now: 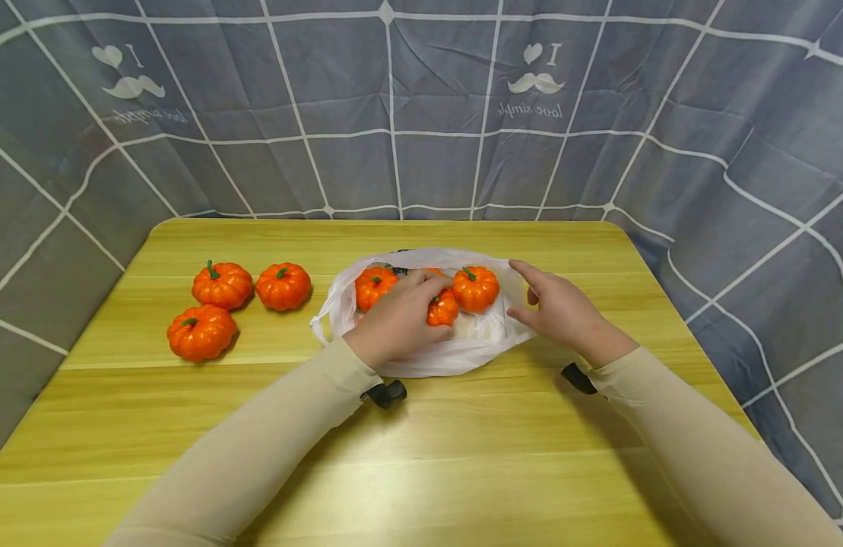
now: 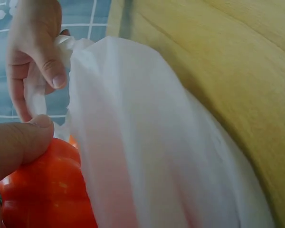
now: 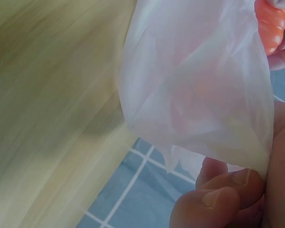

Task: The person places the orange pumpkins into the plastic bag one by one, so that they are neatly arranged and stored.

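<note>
A white plastic bag (image 1: 431,366) lies with its mouth spread on the table, several small orange pumpkins inside. My left hand (image 1: 409,315) reaches into it and grips a pumpkin (image 1: 443,308); in the left wrist view the thumb lies against this pumpkin (image 2: 52,190). Another pumpkin (image 1: 375,287) sits left of that hand, and one with a green stem (image 1: 476,289) sits to its right. My right hand (image 1: 565,308) holds the bag's right edge; the right wrist view shows its curled fingers at the corner of the bag (image 3: 194,95).
Three more pumpkins stand left of the bag: one at the back (image 1: 221,286), one nearer the bag (image 1: 283,286) and one in front (image 1: 201,333). The wooden table (image 1: 462,471) ends at a grey checked curtain (image 1: 435,175) behind and at the sides.
</note>
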Demonstrator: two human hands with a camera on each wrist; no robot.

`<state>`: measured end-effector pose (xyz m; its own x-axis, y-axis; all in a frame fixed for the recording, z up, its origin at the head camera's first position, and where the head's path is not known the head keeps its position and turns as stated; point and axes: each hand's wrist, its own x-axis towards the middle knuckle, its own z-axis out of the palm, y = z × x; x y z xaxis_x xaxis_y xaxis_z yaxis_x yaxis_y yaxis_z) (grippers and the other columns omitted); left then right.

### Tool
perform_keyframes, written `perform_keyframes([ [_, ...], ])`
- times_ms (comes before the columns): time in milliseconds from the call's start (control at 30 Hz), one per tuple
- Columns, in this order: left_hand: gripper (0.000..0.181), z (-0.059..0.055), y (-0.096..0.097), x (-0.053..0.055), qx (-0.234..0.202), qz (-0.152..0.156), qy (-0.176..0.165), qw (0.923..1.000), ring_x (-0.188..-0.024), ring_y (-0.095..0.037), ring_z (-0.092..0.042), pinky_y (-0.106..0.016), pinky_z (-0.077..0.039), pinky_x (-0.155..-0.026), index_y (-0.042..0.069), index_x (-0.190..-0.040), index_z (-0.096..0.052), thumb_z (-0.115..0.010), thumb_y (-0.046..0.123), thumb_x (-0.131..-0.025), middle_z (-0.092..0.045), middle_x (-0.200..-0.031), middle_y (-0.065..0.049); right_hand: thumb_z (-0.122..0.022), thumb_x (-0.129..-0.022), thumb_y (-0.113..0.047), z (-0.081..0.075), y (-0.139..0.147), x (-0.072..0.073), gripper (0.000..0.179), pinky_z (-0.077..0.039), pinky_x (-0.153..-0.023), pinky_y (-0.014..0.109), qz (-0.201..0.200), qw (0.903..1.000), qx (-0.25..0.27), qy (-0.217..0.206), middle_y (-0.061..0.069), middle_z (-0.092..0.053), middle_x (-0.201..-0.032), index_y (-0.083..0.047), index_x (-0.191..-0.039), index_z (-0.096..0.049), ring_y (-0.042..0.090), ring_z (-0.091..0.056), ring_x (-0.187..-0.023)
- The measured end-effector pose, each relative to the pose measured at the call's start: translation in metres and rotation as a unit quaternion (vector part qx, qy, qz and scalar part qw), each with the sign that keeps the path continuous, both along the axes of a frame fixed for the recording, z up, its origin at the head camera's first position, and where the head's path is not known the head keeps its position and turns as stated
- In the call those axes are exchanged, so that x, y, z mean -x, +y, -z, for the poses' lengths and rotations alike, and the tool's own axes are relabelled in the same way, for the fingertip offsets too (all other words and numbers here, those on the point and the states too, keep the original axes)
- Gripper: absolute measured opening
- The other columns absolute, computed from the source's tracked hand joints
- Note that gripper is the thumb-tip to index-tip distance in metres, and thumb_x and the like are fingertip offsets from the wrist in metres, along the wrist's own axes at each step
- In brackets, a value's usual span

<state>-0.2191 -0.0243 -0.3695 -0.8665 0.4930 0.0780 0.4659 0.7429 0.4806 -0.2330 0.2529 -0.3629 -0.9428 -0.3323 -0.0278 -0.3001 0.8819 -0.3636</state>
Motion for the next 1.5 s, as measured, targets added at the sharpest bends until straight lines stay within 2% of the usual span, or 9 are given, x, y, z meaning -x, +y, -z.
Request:
perform_keyframes([
  [133, 0.071, 0.003, 0.001, -0.002, 0.005, 0.003, 0.009, 0.9999, -0.143, -0.032, -0.049, -0.048, -0.043, -0.120, 0.017, -0.152, -0.054, -0.081, 0.036, -0.089, -0.054, -0.150, -0.008, -0.080, -0.094, -0.024, 0.000, 0.000, 0.000, 0.082, -0.039, -0.062, 0.033, 0.000, 1.0000, -0.001, 0.000, 0.010, -0.057, -0.087, -0.007, -0.162, -0.037, 0.022, -0.047, -0.069],
  [400, 0.070, 0.010, 0.004, -0.005, 0.013, 0.019, 0.005, 0.9997, -0.145, -0.030, -0.047, -0.045, -0.039, -0.124, 0.016, -0.152, -0.053, -0.080, 0.037, -0.091, -0.055, -0.152, -0.008, -0.080, -0.094, -0.025, 0.001, 0.001, 0.000, 0.083, -0.040, -0.062, 0.033, 0.001, 1.0000, -0.001, -0.002, 0.010, -0.058, -0.088, -0.008, -0.162, -0.037, 0.022, -0.048, -0.071],
  [667, 0.072, 0.014, 0.006, -0.004, 0.046, 0.026, 0.009, 0.9986, -0.149, -0.031, -0.045, -0.047, -0.034, -0.127, 0.015, -0.153, -0.054, -0.082, 0.039, -0.090, -0.053, -0.158, -0.004, -0.080, -0.094, -0.024, 0.000, 0.001, -0.001, 0.083, -0.040, -0.063, 0.033, 0.002, 1.0000, -0.003, -0.005, 0.011, -0.058, -0.089, -0.008, -0.163, -0.036, 0.022, -0.048, -0.070],
  [833, 0.074, 0.015, 0.007, -0.005, 0.071, 0.024, 0.013, 0.9971, -0.147, -0.033, -0.045, -0.049, -0.036, -0.125, 0.017, -0.153, -0.055, -0.082, 0.045, -0.089, -0.052, -0.157, -0.006, -0.080, -0.094, -0.025, 0.001, 0.001, -0.001, 0.083, -0.040, -0.063, 0.033, 0.004, 1.0000, -0.004, -0.007, 0.011, -0.058, -0.089, -0.008, -0.163, -0.036, 0.023, -0.048, -0.071],
  [1100, 0.076, 0.013, 0.006, -0.007, 0.080, 0.024, -0.001, 0.9965, -0.146, -0.032, -0.044, -0.051, -0.038, -0.123, 0.021, -0.155, -0.053, -0.081, 0.047, -0.090, -0.050, -0.156, -0.010, -0.081, -0.093, -0.025, 0.001, 0.001, -0.001, 0.084, -0.040, -0.063, 0.033, 0.006, 0.9999, -0.002, -0.008, 0.010, -0.057, -0.087, -0.009, -0.163, -0.036, 0.023, -0.048, -0.071],
  [1500, 0.070, 0.012, 0.002, -0.008, 0.103, 0.047, -0.001, 0.9936, -0.146, -0.032, -0.043, -0.044, -0.040, -0.122, 0.018, -0.159, -0.049, -0.071, 0.036, -0.095, -0.048, -0.154, -0.016, -0.081, -0.093, -0.024, 0.002, 0.002, -0.002, 0.085, -0.041, -0.063, 0.033, 0.001, 1.0000, -0.004, -0.005, 0.009, -0.057, -0.088, -0.008, -0.162, -0.036, 0.023, -0.048, -0.071],
])
